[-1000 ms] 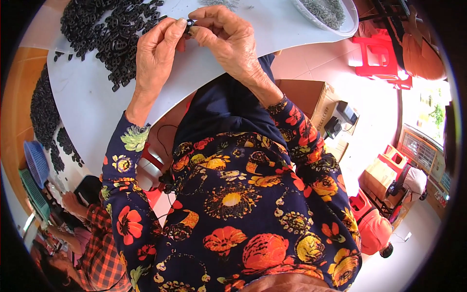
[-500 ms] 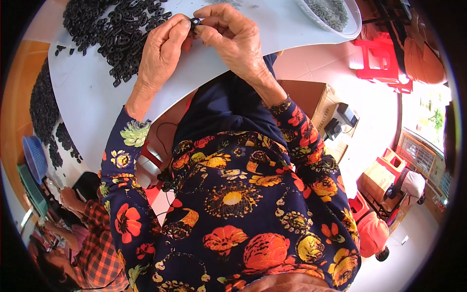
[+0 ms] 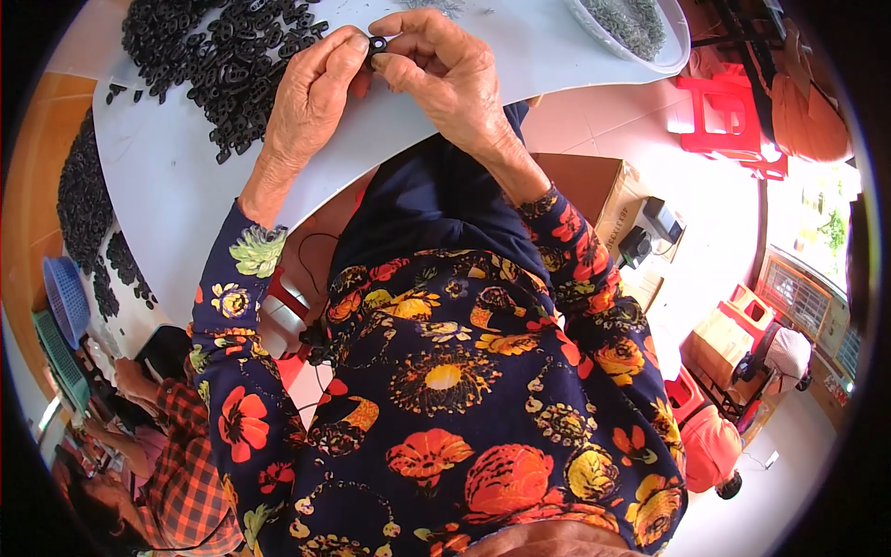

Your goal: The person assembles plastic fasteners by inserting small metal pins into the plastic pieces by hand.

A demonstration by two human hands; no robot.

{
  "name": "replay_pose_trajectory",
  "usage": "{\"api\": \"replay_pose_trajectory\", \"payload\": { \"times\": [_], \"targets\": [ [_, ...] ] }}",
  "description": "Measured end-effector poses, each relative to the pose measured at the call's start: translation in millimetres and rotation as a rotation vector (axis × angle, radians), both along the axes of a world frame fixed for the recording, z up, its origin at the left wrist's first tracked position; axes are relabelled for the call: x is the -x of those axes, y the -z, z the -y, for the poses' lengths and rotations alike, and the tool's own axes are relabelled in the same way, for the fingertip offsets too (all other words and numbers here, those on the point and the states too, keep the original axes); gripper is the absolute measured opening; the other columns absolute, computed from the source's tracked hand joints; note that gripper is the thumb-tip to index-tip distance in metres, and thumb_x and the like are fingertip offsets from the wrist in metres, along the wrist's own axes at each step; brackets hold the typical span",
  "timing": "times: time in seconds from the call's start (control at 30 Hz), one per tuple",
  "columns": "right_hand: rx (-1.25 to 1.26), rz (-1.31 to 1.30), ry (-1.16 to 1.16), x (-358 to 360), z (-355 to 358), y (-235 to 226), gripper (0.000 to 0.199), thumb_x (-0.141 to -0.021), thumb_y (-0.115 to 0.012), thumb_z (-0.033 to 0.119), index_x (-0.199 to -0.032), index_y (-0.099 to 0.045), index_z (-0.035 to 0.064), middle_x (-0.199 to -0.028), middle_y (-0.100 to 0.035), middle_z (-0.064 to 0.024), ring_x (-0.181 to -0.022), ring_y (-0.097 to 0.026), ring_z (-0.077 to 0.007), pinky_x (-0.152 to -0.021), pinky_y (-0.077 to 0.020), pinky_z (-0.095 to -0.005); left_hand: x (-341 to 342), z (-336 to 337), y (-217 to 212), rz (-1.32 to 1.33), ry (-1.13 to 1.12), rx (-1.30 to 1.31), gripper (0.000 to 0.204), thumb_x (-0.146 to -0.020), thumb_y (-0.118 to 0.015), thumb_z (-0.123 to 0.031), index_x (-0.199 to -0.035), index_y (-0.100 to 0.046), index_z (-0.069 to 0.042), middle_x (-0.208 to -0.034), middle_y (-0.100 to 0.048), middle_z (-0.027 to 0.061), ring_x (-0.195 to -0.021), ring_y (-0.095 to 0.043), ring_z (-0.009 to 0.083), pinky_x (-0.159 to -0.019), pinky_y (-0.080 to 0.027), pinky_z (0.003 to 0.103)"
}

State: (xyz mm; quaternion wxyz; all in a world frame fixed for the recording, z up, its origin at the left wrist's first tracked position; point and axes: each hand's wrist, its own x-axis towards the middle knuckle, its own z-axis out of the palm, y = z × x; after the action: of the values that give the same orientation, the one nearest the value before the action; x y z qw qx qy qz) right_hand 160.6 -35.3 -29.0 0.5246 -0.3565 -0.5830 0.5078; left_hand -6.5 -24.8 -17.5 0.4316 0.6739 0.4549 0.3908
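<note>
Over the white table [image 3: 176, 200], my two hands meet on one small black ring-ended part [image 3: 378, 45]. My left hand [image 3: 316, 93] pinches its left side between thumb and fingers. From the right, my right hand [image 3: 445, 82] grips the same part between thumb and index finger, with a round hole showing at its end. My fingers cover the rest of it. A large heap of similar black parts [image 3: 223, 70] spreads beside my left hand. Beyond my right hand lie small grey metal pieces [image 3: 436, 7], too fine to name.
At the table's far right stands a clear round tub [image 3: 673, 56] of grey metal pieces. Another black heap [image 3: 83, 204], a blue basket [image 3: 65, 292] and a co-worker in a checked shirt [image 3: 195, 455] are at left. A cardboard box [image 3: 580, 186] and red stools [image 3: 719, 111] stand at right.
Both hands stay closed on the black part. They have shifted very slightly right, and the part's holed end is turned a little differently.
</note>
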Motion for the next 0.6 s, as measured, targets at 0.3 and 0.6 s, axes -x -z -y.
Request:
{"api": "replay_pose_trajectory", "payload": {
  "times": [0.3, 0.6],
  "targets": [
    [0.009, -0.047, 0.005, 0.0, 0.8, 0.4, 0.023, -0.087, -0.059, 0.001, -0.109, -0.056, -0.0039, -0.082, -0.067, -0.0068, -0.075, -0.063, -0.0078, -0.068, -0.0506, -0.022, -0.7, -1.0, 1.4, -0.022, 0.021, -0.043, 0.032, -0.097, -0.045, -0.028, -0.093, -0.054, 0.002, -0.063, -0.046, 0.0027, -0.059, -0.039, 0.0112, -0.055, -0.037, 0.028],
    [0.013, 0.046, -0.012, -1.7, -1.5, -1.8, 0.03, -0.083, -0.069, 0.007, -0.109, -0.058, -0.0028, -0.084, -0.067, -0.0067, -0.075, -0.063, -0.0095, -0.068, -0.052, -0.0236, 1.9, -2.3, 4.2, -0.022, 0.012, -0.026, 0.033, -0.096, -0.047, -0.029, -0.094, -0.054, 0.003, -0.063, -0.046, 0.004, -0.059, -0.04, 0.0121, -0.056, -0.038, 0.028]
  ]
}}
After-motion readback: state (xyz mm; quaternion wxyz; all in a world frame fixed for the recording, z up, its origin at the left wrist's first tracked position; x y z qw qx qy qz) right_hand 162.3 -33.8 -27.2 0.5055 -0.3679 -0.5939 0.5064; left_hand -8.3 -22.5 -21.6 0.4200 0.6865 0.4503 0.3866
